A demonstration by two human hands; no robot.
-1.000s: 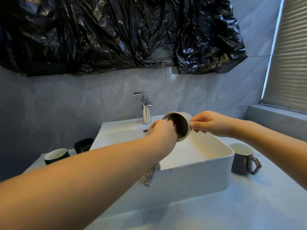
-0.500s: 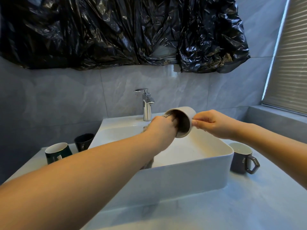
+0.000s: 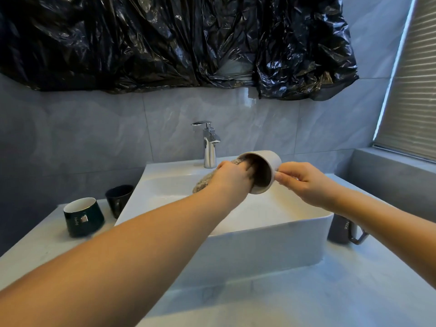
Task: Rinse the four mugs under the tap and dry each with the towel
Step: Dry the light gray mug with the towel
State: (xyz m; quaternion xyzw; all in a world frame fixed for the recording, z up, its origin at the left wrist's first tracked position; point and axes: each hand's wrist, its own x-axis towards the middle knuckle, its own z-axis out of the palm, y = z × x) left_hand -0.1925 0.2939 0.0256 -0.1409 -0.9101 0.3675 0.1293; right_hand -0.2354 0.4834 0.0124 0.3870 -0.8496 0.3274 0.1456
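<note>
Head view: the pale mug (image 3: 264,172) lies tipped on its side above the sink (image 3: 271,234), mouth toward the left hand (image 3: 232,179), which grips the towel (image 3: 201,185) inside it; the right hand (image 3: 300,182) pinches its handle from the far side.

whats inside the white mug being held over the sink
The left hand pushes the towel into the white mug, held by the right hand. The mug's bottom is hidden.
</note>
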